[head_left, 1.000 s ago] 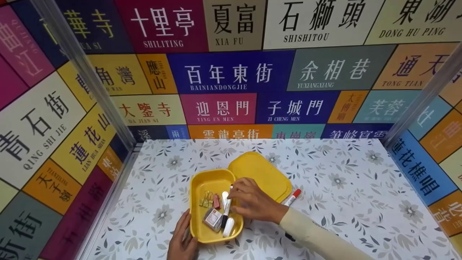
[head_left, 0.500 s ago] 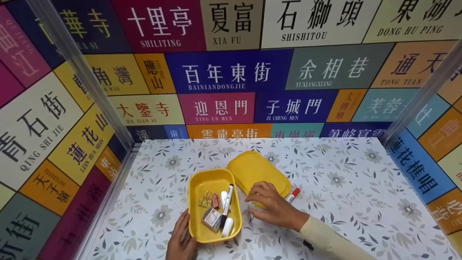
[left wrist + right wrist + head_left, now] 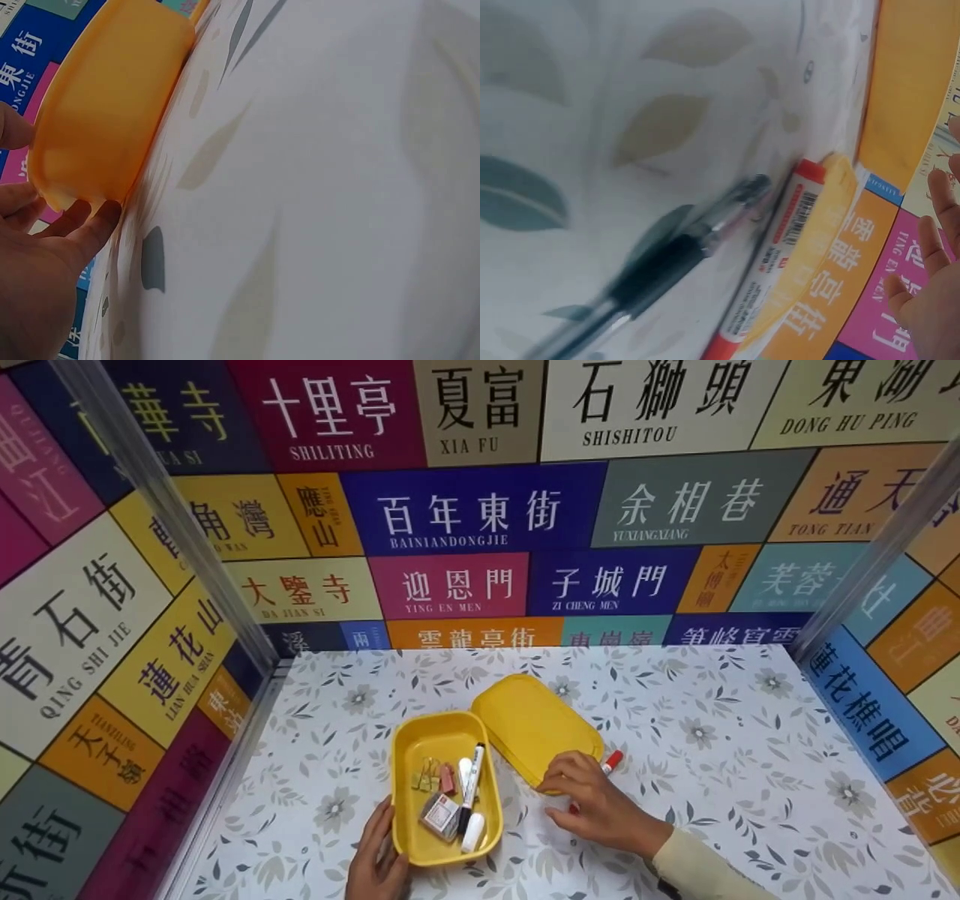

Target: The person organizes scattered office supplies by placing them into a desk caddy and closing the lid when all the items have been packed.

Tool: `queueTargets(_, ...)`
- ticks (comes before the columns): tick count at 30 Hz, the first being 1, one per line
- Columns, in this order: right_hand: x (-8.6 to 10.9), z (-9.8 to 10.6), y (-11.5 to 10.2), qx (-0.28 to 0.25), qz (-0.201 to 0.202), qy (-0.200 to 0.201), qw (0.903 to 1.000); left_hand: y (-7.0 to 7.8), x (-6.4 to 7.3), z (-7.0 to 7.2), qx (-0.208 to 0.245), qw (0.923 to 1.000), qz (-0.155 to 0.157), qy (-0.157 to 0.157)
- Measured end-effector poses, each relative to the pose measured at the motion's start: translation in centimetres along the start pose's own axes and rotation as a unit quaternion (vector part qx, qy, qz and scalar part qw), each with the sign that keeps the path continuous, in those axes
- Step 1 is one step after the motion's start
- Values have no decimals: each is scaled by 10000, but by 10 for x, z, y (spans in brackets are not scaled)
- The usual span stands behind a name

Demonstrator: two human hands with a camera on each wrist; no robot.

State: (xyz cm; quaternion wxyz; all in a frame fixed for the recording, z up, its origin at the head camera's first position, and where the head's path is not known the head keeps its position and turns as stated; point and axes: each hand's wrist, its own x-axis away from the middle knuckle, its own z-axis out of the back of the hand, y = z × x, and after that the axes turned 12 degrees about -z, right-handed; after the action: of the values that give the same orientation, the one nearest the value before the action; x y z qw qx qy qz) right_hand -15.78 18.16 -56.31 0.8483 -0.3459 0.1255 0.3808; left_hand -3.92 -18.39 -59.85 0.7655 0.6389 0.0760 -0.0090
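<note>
In the head view a yellow plastic box (image 3: 401, 780) holds a black-and-white marker (image 3: 470, 784), a small pack with a white label (image 3: 441, 816), a white rounded piece (image 3: 473, 832), a pink piece (image 3: 448, 778) and several small clips (image 3: 427, 775). My left hand (image 3: 379, 851) rests on its near left corner, fingers against the outer wall (image 3: 94, 217). My right hand (image 3: 600, 806) is over a red-ended marker (image 3: 613, 761), fingers loosely bent with nothing between them. A black pen (image 3: 667, 274) lies beside that marker in the right wrist view.
The yellow lid (image 3: 532, 720) lies flat at the box's upper right, its edge close to the box. A white tabletop (image 3: 712, 795) with a leaf print spreads underneath. Panels with Chinese lettering (image 3: 480, 510) wall in the back and both sides.
My right hand has moved from over the box rightward, past the lid, to above the red-ended marker. The black-and-white marker lies in the box, released. My left hand stays at the corner.
</note>
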Motion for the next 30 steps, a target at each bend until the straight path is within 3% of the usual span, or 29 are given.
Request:
queueTargets(13,17,12,4,-145,-33,146,9998,1,1,-2,126,9997,-163,144)
queueTargets(22,32,22,9,-33,-339,190,9992,1,1,-4,-172,9996,38,241)
queueTargets(30,40,28,9,-163,-461,174,9987,2,-2,-1,-329,9993,173,63)
